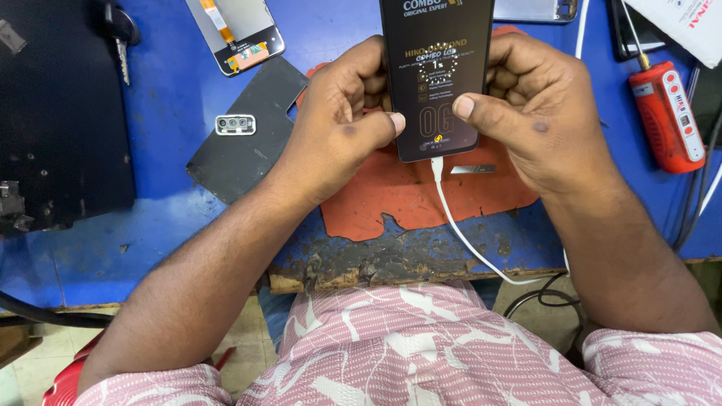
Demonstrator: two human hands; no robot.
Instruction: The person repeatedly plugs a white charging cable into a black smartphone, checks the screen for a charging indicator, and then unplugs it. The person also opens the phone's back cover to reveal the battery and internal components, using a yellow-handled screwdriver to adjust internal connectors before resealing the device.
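Note:
Both hands hold a black smartphone (436, 45) upright over an orange mat (406, 199). Its dark screen carries a printed protective film. My left hand (338, 124) grips the phone's left edge, thumb pressed on the lower screen. My right hand (526, 113) grips the right edge, its thumb on the screen too. A white cable (459, 225) is plugged into the phone's bottom and runs down over the table edge.
On the blue worktable (173, 98) lie a dark phone back cover (244, 131) with a camera cutout, a display panel (237, 30) with an orange flex, and a key (120, 37). A red handheld tool (668, 116) sits right. The front table edge (376, 271) is worn.

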